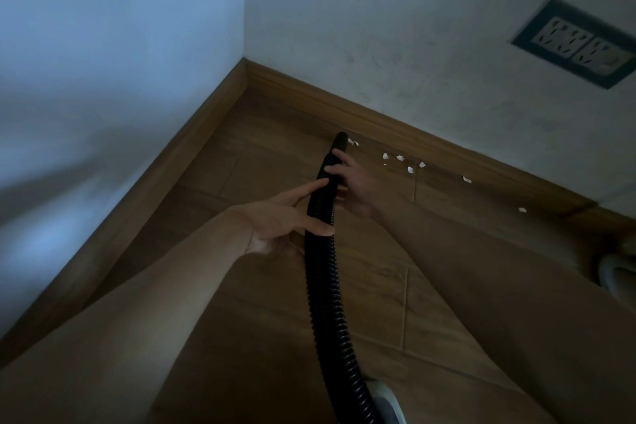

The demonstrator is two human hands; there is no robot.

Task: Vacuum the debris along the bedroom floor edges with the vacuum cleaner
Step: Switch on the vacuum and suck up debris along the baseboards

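A black ribbed vacuum hose [327, 286] runs up from the bottom of the view to its smooth nozzle [339, 144], whose tip sits on the wooden floor close to the baseboard. My right hand [354, 182] grips the hose just behind the nozzle. My left hand [285, 217] lies against the hose lower down with its fingers straight, touching it from the left. Several small white debris scraps [409, 163] lie along the baseboard to the right of the nozzle, the nearest right beside its tip.
Two white walls meet at a corner [245, 58] with a wooden baseboard [447, 144] along each. A double wall socket [578, 45] sits on the right wall. A pale object [616, 272] is at the right edge, and part of the vacuum body [385, 403] shows at the bottom.
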